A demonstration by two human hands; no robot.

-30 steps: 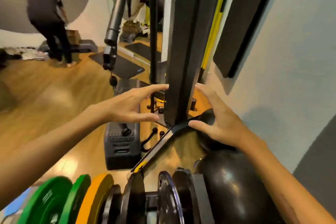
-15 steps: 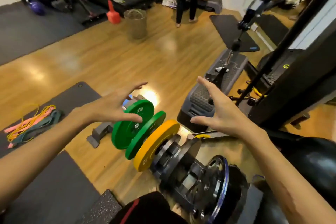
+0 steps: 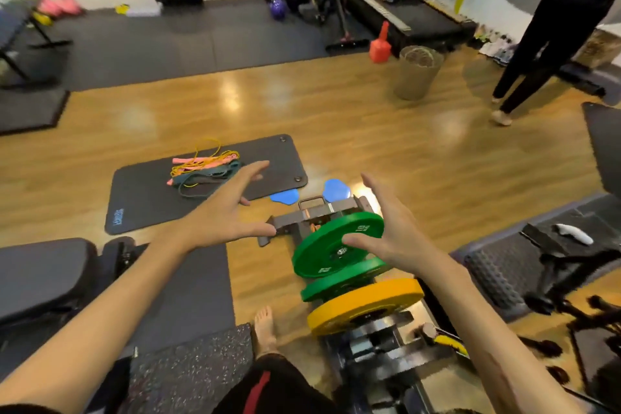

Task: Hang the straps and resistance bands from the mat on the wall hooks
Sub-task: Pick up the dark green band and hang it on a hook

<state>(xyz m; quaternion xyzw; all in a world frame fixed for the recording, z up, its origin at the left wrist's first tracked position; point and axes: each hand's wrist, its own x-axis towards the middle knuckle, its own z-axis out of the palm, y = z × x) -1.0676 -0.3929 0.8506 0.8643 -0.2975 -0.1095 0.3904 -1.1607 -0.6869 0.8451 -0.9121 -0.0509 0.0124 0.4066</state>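
Reaching forward, both hands are spread and hold nothing: the left hand [image 3: 223, 217] nearer, the right hand [image 3: 391, 239] over green plates [image 3: 336, 245]. Beyond and left of the left grip, the bands and straps [image 3: 201, 170] lie bundled on the mat [image 3: 141, 198], long axis running left-right.

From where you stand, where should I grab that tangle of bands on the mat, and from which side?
Take the pile of bands at its dense middle, where the teal and pink straps overlap, coming down from above with the left hand, which is nearer. The bands lie flat and tangled on the black mat, so a scoop there should lift most at once; the loose yellow loop may trail.
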